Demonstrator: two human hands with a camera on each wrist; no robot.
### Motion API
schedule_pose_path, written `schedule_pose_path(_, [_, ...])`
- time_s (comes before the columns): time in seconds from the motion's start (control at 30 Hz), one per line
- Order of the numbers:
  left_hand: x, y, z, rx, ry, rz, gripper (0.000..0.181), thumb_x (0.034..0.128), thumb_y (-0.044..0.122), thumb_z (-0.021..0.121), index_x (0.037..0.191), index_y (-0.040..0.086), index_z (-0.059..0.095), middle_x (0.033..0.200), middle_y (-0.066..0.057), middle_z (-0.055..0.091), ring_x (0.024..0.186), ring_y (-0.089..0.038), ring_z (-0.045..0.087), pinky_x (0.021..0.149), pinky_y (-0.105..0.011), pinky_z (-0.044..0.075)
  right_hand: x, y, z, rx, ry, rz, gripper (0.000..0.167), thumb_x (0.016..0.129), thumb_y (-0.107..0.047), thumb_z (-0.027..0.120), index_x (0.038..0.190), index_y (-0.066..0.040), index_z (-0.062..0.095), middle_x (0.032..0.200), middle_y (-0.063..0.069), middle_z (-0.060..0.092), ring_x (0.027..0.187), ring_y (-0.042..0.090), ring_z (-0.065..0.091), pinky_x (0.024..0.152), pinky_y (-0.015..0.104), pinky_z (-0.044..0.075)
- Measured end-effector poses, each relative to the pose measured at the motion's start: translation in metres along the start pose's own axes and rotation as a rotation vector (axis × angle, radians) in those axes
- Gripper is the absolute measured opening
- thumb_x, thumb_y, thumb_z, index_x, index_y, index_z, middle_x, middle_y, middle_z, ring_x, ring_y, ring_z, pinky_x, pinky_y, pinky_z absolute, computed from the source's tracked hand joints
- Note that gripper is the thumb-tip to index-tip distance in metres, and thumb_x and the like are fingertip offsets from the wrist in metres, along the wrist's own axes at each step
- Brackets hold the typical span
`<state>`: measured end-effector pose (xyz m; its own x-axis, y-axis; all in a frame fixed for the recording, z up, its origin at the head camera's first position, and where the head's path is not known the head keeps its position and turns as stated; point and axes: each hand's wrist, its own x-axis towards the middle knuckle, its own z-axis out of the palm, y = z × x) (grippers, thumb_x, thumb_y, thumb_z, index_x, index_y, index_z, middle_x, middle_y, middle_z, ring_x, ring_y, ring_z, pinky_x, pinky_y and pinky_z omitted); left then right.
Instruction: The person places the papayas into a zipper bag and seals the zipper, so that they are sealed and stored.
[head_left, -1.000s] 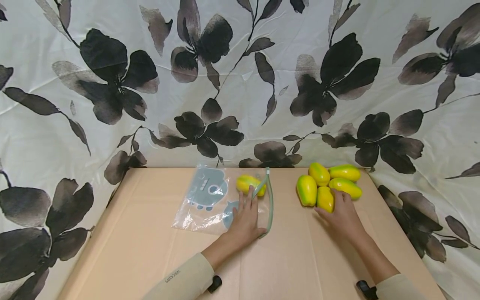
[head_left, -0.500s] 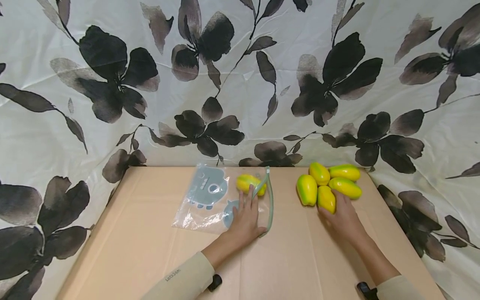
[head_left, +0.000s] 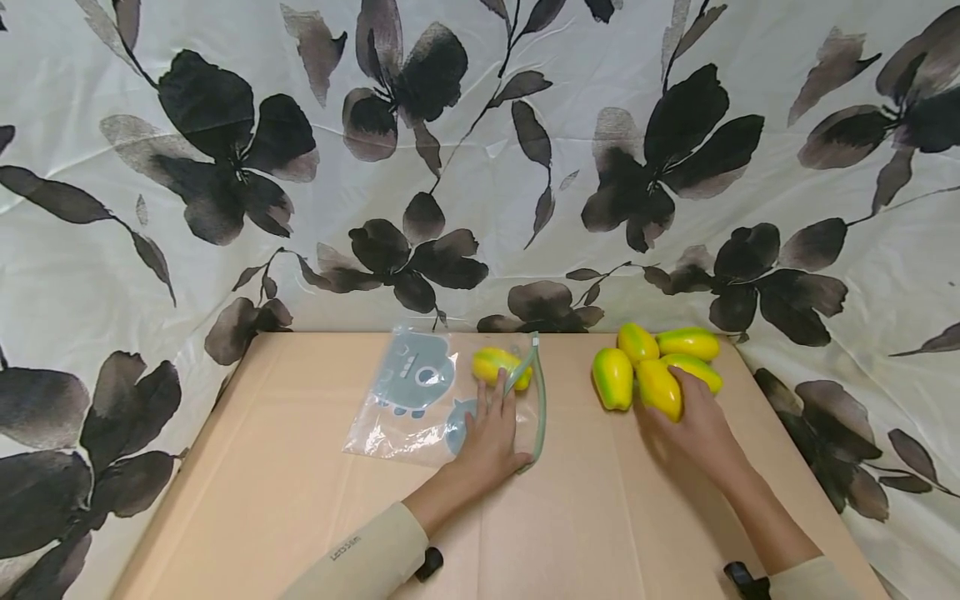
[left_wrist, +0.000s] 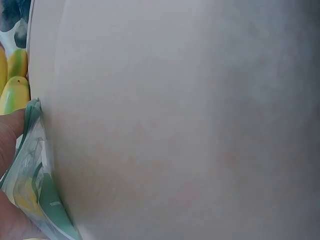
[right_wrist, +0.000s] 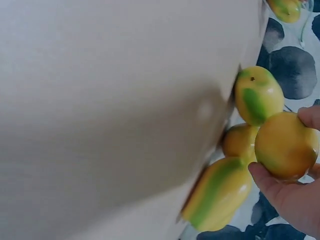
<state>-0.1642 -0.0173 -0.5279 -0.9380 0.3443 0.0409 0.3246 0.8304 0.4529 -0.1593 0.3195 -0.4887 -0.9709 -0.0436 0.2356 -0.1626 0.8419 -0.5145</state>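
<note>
In the head view my right hand grips a yellow mango between thumb and fingers, in front of the other mangoes. The right wrist view shows the gripped mango end-on, thumb and fingertips on opposite sides. My left hand lies spread on a clear zip bag with blue-grey cartoon prints. Its fingers reach the green zip strip at the bag's mouth, and the thumb touches the strip's near end. One mango is inside the bag near the mouth. In the left wrist view, the thumb is against the green zip edge.
Several more mangoes cluster at the back right of the tan board. A white cloth with dark flowers hangs behind the board and shows at both sides.
My right hand has drawn the gripped mango slightly right and up from the cluster, so it now overlaps the mango behind. The left hand and the bag have stayed in place.
</note>
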Motion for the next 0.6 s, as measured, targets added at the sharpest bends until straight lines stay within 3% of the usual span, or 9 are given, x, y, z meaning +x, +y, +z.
schedule_pose_path(0.23, [0.001, 0.000, 0.001, 0.007, 0.002, -0.001, 0.119, 0.0732, 0.041, 0.094, 0.161, 0.000, 0.024, 0.175, -0.014, -0.006, 0.157, -0.052, 0.003, 0.107, -0.078, 0.034, 0.008, -0.016, -0.008, 0.030, 0.028, -0.087, 0.077, 0.085, -0.011, 0.081, 0.147, 0.008, 0.038, 0.138, 0.035, 0.046, 0.128, 0.051, 0.044, 0.101, 0.068, 0.038])
schedule_pose_path(0.6, [0.000, -0.001, 0.002, 0.022, 0.009, 0.000, 0.121, 0.0731, 0.042, 0.093, 0.162, -0.001, 0.023, 0.175, -0.014, -0.005, 0.157, -0.052, 0.006, 0.107, -0.078, 0.035, 0.033, -0.037, 0.006, 0.088, -0.180, -0.186, 0.079, 0.089, -0.017, 0.080, 0.155, -0.004, 0.038, 0.149, 0.026, 0.046, 0.133, 0.043, 0.046, 0.108, 0.065, 0.039])
